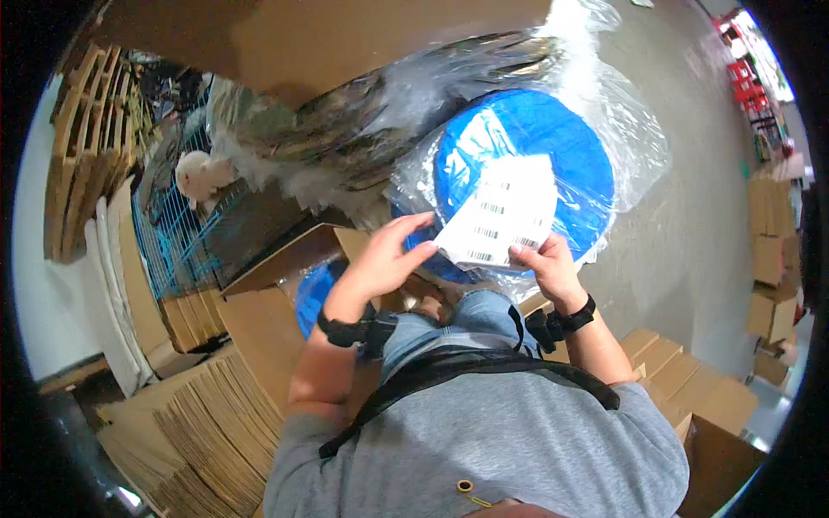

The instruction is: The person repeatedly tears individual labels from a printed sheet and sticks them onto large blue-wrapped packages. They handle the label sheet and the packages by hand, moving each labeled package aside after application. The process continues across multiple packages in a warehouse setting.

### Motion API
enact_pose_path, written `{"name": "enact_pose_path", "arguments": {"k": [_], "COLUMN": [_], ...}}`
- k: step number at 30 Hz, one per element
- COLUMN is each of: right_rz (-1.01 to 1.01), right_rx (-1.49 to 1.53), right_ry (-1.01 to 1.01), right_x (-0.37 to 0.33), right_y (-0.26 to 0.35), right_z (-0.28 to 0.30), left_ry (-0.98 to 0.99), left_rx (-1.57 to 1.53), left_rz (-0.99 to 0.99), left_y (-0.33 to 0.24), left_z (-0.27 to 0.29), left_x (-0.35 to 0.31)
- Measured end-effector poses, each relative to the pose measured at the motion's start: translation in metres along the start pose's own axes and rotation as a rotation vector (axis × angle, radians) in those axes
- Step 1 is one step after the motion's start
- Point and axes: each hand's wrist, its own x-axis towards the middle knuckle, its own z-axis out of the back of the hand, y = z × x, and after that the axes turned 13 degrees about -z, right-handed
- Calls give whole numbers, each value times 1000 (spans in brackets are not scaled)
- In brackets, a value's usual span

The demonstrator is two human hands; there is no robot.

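Observation:
A white sheet of barcode labels (505,211) lies over a round blue item (574,142) wrapped in clear plastic. My right hand (554,269) pinches the sheet's lower right edge, thumb on top. Beside the lower left corner of the sheet is my left hand (390,257), its thumb and fingers apart; whether the thumb tip touches the paper I cannot tell. Another blue wrapped item (315,298) rests inside an opened cardboard box (259,315) by my left forearm. More blue shows beneath the sheet, partly hidden by it and my hands.
Crumpled clear plastic bags (363,129) spread beyond the blue item, below a large cardboard surface (345,34). At left stand a blue wire cage (177,250), wooden pallets (82,164) and stacked flattened cartons (203,423). Cartons (691,380) sit at lower right.

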Motion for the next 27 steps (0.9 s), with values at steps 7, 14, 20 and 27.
{"name": "enact_pose_path", "arguments": {"k": [7, 14, 20, 27], "right_rz": [17, 46, 143, 177], "right_rx": [-45, -24, -431, -169], "right_ry": [143, 409, -39, -672], "right_x": [-41, -26, -16, -99], "right_y": [1, -4, -12, 35], "right_z": [40, 38, 53, 197], "left_ry": [-150, -231, -179, 488], "left_rx": [-669, -560, -65, -14], "left_rz": [69, 48, 205, 830], "left_y": [-59, -61, 20, 41], "left_z": [-77, -43, 15, -60], "left_x": [56, 66, -28, -283]}}
